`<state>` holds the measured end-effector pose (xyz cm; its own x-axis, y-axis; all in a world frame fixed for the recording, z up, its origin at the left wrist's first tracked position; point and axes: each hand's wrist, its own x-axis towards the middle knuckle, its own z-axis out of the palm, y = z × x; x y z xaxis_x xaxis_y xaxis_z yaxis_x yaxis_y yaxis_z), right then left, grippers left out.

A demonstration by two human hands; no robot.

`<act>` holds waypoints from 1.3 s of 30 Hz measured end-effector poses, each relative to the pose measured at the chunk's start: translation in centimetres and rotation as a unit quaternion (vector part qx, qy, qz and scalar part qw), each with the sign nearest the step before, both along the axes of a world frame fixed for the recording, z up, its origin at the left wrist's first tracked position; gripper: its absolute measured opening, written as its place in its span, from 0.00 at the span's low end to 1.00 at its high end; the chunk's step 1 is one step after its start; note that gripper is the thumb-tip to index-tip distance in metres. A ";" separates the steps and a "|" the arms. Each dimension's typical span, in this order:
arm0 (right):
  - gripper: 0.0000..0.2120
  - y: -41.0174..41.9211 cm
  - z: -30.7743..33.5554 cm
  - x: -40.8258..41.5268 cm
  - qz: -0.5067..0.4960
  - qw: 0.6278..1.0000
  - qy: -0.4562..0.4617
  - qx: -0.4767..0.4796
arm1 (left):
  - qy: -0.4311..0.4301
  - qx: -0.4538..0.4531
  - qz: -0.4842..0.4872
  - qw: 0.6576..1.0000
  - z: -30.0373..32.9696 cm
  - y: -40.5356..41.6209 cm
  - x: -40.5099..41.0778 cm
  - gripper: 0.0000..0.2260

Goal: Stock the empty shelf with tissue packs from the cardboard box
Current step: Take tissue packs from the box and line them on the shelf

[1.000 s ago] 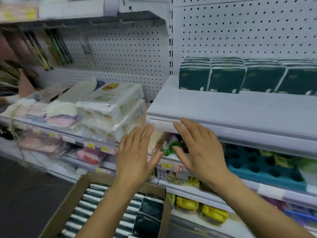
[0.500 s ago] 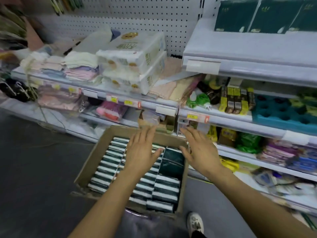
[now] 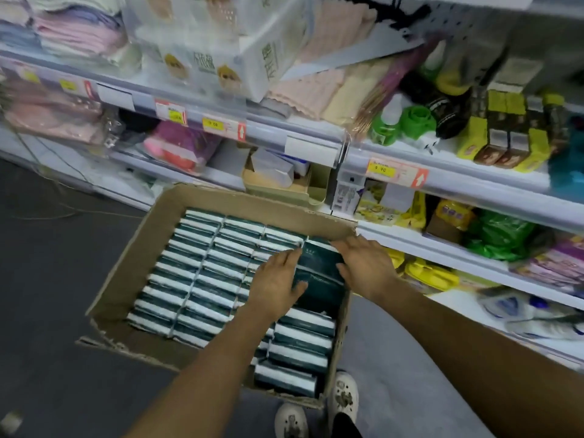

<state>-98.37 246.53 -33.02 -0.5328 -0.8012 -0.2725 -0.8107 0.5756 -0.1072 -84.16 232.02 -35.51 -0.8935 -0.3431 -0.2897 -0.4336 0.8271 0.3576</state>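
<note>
Two hands reach into the cardboard box point(image 3: 164, 235), one on each side of a dark green tissue pack point(image 3: 319, 273) that lies flat at the far right corner. The left hand point(image 3: 279, 282) rests with straight fingers against the pack's left edge; the right hand point(image 3: 366, 267) lies along its right edge, fingers extended and only slightly bent, so neither has closed on it yet. To the left of the hands and nearer the person, rows of tissue packs point(image 3: 202, 273) stand on edge, tightly packed, showing white and green bands. Such a pack is probably light and soft, a film-wrapped bundle that gives under pressure and may be a little slippery. A firm squeeze from both sides, palms flat on the short ends, looks the safest hold; pinching the film alone could tear it or let it slide. Beyond the hands stand crowded shelves point(image 3: 442, 172); the shelf to be stocked is not in view.
</note>
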 end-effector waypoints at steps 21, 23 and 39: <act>0.22 -6.0 -6.6 -2.7 0.068 0.984 -0.027 0.162 | -0.045 0.227 0.121 0.965 -6.3 -1.7 0.7 0.13; 0.21 -5.7 -5.4 -2.7 0.015 0.992 -0.067 0.101 | -0.020 0.256 0.165 0.952 -5.4 -1.8 1.2 0.10; 0.16 3.1 17.7 1.5 -0.168 0.946 -0.020 -0.276 | 0.202 0.328 0.151 0.910 15.5 -2.1 1.3 0.09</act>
<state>-96.83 249.60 -15.35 -0.7808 -0.6143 0.1136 -0.5810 0.6472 -0.4936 -82.85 229.97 -19.97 -0.8658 -0.4626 -0.1907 -0.3302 0.2420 0.9124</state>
